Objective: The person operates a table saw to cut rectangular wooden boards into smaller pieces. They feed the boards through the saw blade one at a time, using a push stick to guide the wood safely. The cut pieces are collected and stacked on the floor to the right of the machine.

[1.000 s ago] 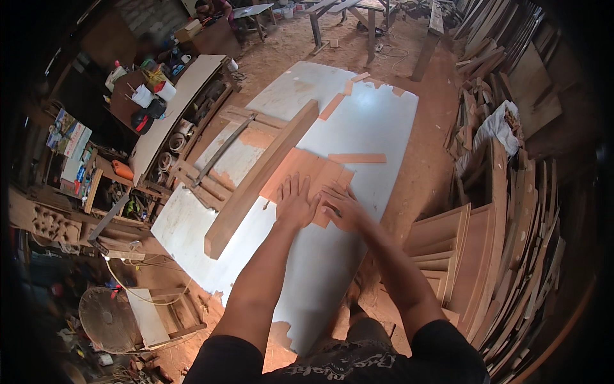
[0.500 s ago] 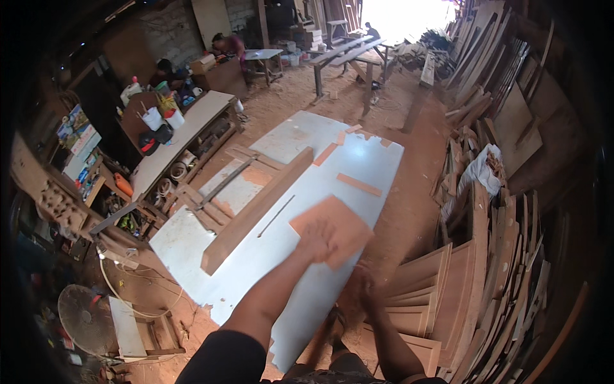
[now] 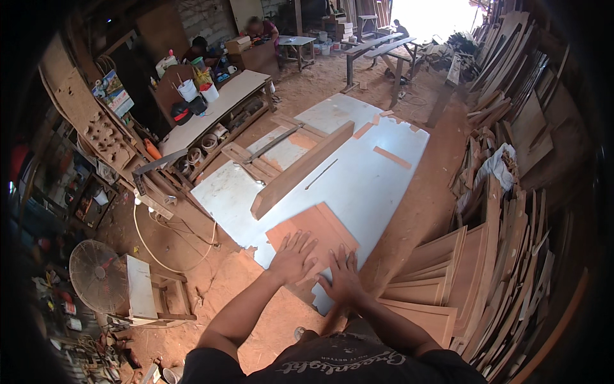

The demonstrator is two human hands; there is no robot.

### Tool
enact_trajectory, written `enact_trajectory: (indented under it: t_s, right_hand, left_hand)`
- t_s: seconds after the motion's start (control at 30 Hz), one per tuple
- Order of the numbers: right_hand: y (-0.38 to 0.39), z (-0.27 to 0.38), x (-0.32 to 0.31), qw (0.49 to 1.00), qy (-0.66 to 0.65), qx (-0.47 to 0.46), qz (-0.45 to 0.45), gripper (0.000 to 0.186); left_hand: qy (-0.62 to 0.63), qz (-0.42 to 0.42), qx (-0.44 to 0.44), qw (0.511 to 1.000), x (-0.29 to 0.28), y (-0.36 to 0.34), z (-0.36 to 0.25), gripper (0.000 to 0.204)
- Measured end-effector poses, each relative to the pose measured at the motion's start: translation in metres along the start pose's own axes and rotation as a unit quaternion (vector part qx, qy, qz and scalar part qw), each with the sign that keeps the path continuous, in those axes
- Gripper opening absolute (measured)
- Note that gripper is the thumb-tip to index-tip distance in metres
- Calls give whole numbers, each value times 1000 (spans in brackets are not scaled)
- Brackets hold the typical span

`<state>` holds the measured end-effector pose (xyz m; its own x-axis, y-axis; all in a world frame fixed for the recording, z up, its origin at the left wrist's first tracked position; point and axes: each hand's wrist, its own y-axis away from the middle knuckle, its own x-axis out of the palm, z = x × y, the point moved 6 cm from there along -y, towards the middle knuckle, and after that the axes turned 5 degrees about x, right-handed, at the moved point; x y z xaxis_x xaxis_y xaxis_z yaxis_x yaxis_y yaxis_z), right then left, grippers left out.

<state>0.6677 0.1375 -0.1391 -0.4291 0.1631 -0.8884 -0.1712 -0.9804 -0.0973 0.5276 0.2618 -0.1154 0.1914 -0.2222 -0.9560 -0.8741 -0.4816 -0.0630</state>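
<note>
A reddish-brown square wooden panel (image 3: 323, 224) lies flat near the front end of a large white-topped worktable (image 3: 358, 185). My left hand (image 3: 293, 258) rests on its near left part, fingers spread. On its near right part lies my right hand (image 3: 342, 276), fingers also stretched out. Neither hand is wrapped round anything. Beyond the panel a long thick wooden beam (image 3: 304, 169) lies along the table, with a thin dark rod (image 3: 321, 174) beside it. A small flat wooden strip (image 3: 393, 157) lies farther off to the right.
A frame of wooden pieces with a clamp (image 3: 274, 143) lies left of the beam. Stacked boards and panels (image 3: 448, 269) line the right side. A standing fan (image 3: 99, 272) is at the lower left. A long bench (image 3: 224, 109) holds buckets; people (image 3: 262, 32) are at the back.
The wooden panel has come nearer to me, toward the table's front end. My right hand has risen from beside the table onto it; my left hand stays on it. The view has shifted.
</note>
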Motion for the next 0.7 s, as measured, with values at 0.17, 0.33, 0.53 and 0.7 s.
enact_trajectory:
  t_s: [0.17, 0.33, 0.53, 0.7]
  right_hand:
    - [-52, 14, 21, 998, -57, -20, 5, 86]
    - [-87, 7, 50, 997, -37, 70, 1, 84]
    - [-131, -36, 43, 989, -33, 146, 22, 86]
    - [-179, -92, 19, 984, -33, 171, 33, 84]
  left_hand:
    - [-53, -6, -106, 993, -1, 14, 40, 71]
    - [-57, -10, -146, 988, 0, -23, 70, 74]
    - [-79, -5, -141, 987, 29, -94, 82, 75]
    - [-64, 23, -149, 987, 45, -180, 85, 76]
